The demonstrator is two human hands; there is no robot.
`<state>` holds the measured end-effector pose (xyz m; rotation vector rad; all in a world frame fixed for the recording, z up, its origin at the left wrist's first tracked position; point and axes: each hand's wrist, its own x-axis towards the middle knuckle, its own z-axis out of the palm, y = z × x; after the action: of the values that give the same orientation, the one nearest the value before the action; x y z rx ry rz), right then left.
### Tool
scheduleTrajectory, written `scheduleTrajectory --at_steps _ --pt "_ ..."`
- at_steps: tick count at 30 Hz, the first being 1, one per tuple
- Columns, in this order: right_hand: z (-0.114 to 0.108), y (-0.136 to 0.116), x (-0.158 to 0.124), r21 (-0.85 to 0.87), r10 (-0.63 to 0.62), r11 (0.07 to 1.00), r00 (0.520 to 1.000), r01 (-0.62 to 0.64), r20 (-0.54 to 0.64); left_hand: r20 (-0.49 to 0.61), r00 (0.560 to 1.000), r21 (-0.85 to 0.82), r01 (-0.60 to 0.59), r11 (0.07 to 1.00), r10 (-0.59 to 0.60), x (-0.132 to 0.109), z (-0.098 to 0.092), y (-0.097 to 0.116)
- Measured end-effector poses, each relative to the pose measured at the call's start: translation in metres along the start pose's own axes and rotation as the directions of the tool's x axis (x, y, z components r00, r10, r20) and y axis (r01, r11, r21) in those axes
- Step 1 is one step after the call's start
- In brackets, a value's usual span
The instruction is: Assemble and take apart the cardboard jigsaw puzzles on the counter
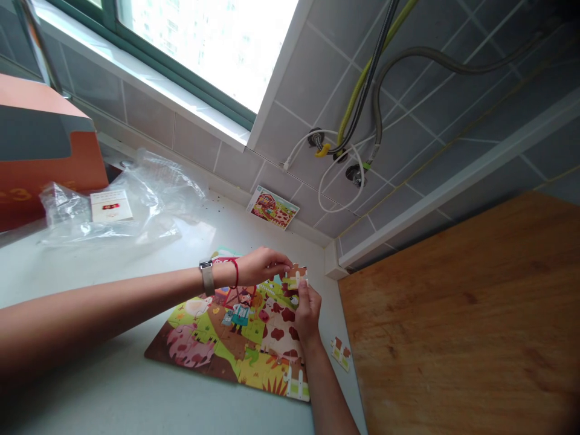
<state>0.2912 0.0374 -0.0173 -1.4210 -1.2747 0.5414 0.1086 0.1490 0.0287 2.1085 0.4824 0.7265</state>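
Note:
A farm-scene jigsaw puzzle [242, 338] lies on the white counter, with a farmer, a spotted cow and pigs on it. Above its upper right part is a jigsaw piece [294, 278] showing brown and a white fence. My left hand [263, 266], with a watch and red string on the wrist, reaches across the puzzle and has its fingertips closed at the piece's upper left edge. From below, my right hand [309, 307] pinches the same piece, thumb on top. A second loose piece [340, 353] rests on the counter right of my right wrist.
A picture card [273, 208] of the farm scene leans against the tiled wall. Clear plastic wrap [154, 193] and an orange box [45, 151] are at the left. A wooden board [462, 314] borders the counter on the right. Hoses [378, 78] hang from wall taps.

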Motion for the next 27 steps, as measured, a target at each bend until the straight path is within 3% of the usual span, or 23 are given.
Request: scheduleTrajectory --at_steps 5,14,19,23,27 --pt "0.0 -0.004 0.0 -0.023 -0.027 0.999 0.997 0.025 -0.068 0.039 0.996 0.09 -0.086 0.992 0.083 -0.002 -0.001 0.0" --pt "0.0 -0.009 -0.001 -0.047 -0.069 0.997 0.991 0.064 -0.113 0.105 0.992 0.154 -0.09 0.984 0.074 -0.005 -0.002 0.005" --pt "0.0 -0.012 -0.002 -0.044 -0.082 0.996 0.992 0.078 -0.098 0.073 0.995 0.237 -0.076 0.969 0.06 -0.007 -0.002 0.011" --pt "0.0 -0.009 -0.001 0.004 -0.03 1.0 0.988 0.031 -0.155 0.07 0.994 0.368 -0.108 0.923 0.089 -0.007 0.0 0.008" --pt "-0.002 -0.007 0.002 0.027 0.014 1.0 0.988 -0.01 -0.156 0.111 0.989 0.347 -0.129 0.929 0.096 -0.008 0.001 0.01"
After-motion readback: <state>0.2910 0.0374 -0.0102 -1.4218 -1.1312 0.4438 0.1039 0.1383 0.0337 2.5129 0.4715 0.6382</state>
